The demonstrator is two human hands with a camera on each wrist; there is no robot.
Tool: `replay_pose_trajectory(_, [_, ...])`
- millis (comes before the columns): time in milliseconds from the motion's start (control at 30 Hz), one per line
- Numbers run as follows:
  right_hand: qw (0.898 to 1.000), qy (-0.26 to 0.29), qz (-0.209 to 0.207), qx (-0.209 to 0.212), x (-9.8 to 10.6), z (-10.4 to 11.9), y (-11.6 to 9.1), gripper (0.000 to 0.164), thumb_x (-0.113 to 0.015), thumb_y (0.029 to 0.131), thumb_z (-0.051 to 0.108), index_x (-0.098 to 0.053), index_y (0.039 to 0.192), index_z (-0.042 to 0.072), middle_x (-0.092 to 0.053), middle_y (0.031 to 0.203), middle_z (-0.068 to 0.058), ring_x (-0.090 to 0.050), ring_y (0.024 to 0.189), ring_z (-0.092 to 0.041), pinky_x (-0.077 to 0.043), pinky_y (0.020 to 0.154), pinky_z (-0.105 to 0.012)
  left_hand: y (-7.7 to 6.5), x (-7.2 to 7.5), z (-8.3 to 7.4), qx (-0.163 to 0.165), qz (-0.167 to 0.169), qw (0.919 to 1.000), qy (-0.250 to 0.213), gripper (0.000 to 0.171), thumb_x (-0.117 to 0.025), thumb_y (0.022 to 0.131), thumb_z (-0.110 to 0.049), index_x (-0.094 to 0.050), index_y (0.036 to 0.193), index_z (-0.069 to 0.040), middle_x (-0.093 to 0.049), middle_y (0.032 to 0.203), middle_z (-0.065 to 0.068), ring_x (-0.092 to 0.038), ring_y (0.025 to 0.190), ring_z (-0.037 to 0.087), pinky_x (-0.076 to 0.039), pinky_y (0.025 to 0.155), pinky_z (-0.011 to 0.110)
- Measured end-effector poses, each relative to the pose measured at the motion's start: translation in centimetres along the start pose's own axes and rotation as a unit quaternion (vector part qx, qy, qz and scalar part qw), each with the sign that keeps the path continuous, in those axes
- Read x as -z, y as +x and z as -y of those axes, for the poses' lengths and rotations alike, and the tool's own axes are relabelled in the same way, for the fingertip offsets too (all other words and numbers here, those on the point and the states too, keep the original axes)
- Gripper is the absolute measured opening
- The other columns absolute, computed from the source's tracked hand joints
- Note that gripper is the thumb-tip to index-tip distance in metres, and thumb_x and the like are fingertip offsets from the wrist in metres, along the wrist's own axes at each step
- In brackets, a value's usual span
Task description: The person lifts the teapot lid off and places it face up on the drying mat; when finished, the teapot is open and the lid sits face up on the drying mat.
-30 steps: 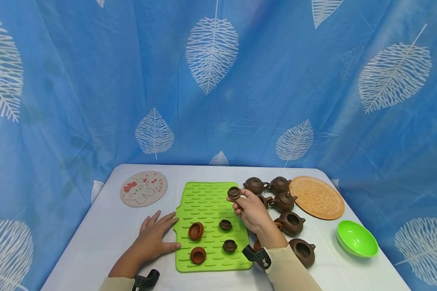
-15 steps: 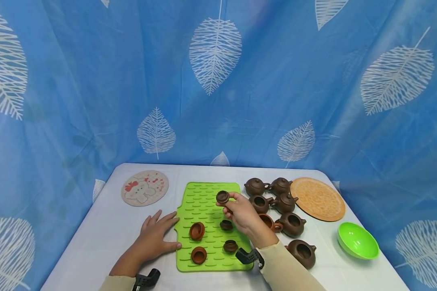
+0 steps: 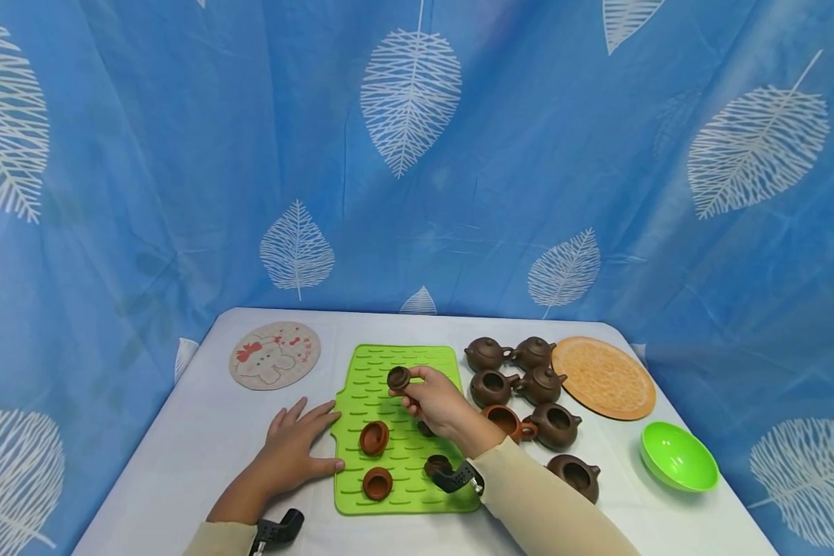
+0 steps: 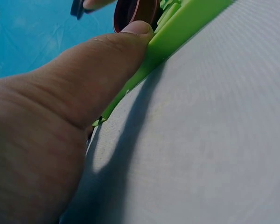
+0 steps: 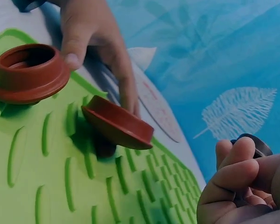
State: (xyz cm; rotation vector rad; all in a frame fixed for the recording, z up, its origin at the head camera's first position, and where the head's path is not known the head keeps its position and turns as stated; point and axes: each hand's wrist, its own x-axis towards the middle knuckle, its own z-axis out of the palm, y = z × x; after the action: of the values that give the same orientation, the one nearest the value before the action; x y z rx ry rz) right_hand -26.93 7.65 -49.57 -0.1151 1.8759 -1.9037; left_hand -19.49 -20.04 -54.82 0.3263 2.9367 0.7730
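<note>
near the table's far left corner lies a round bunny mat [image 3: 274, 355], with white tablecloth [image 3: 250, 417] running between it and the left hand [image 3: 293, 448]. that hand is spread loosely and grasps nothing, its thumb tip at the left edge of the green mat [image 3: 371, 371]. two reddish lids [image 3: 374, 438] sit just inside that edge. over the mat, the right hand [image 3: 434, 398] pinches a dark lid [image 3: 398, 378], bare green ribs reaching beyond it to the far edge. two more dark lids [image 3: 436, 464] are partly hidden by the right hand and wrist. small teapots [image 3: 486, 355] crowd beyond the mat's right edge, then an orange round board [image 3: 605, 378] and a green bowl [image 3: 679, 455] by the table's right edge.

the left wrist view shows the mat's thick side against the thumb; the right wrist view shows one reddish lid steeply tilted, and only a sliver of the held lid, whose hollow faces the head camera.
</note>
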Motion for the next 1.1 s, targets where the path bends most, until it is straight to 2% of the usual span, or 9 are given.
replay_pose_trajectory(200, [0.998,-0.053,-0.008,-0.013,-0.7,-0.3,1.1,0.026,-0.053,0.11,0.014,-0.058,0.134,0.005,-0.074,0.117,-0.019,-0.053,0.065,-0.008,-0.042,0.055,-0.023,0.1,0.1,0.0,0.001,0.003,1.0,-0.002,0.095,-0.086,0.074,-0.067,-0.057,0.152,-0.021,-0.043,0.166,0.001,-0.017,0.158,0.049,-0.004,0.124,0.071])
replay_pose_trajectory(433, [0.994,-0.103,-0.001,-0.021,-1.6,0.1,1.9,0.021,-0.053,0.108,0.008,-0.059,0.128,0.004,-0.077,0.107,-0.016,-0.056,0.065,-0.011,-0.046,0.059,-0.025,0.1,0.0,0.1,0.003,0.003,1.0,0.003,0.096,-0.085,0.073,-0.069,-0.057,0.151,-0.021,-0.043,0.166,0.001,-0.018,0.158,0.049,-0.004,0.124,0.071])
replay_pose_trajectory(700, [0.983,-0.174,0.04,-0.042,-2.9,0.2,2.4,0.017,-0.054,0.107,0.006,-0.063,0.122,0.003,-0.078,0.094,-0.014,-0.057,0.063,-0.013,-0.044,0.055,-0.025,0.1,-0.3,0.2,-0.001,0.002,1.0,0.0,0.095,-0.084,0.073,-0.07,-0.058,0.151,-0.022,-0.044,0.165,0.0,-0.018,0.158,0.048,-0.004,0.125,0.07])
replay_pose_trajectory(933, [0.978,-0.196,0.023,-0.062,-3.7,0.0,2.5,0.012,-0.054,0.108,0.006,-0.063,0.115,0.002,-0.077,0.09,-0.013,-0.059,0.062,-0.013,-0.046,0.055,-0.025,0.0,-0.2,0.1,-0.006,0.001,1.0,-0.007,0.094,-0.085,0.074,-0.067,-0.058,0.151,-0.021,-0.044,0.165,0.0,-0.019,0.158,0.049,-0.005,0.124,0.071])
replay_pose_trajectory(1100, [0.974,-0.217,0.029,-0.06,-3.8,0.2,2.5,0.014,-0.053,0.108,0.006,-0.065,0.109,0.001,-0.075,0.088,-0.014,-0.059,0.063,-0.014,-0.047,0.056,-0.025,0.1,0.0,0.1,-0.007,-0.002,1.0,-0.005,0.093,-0.085,0.074,-0.067,-0.058,0.151,-0.021,-0.044,0.165,0.0,-0.019,0.158,0.049,-0.006,0.124,0.071])
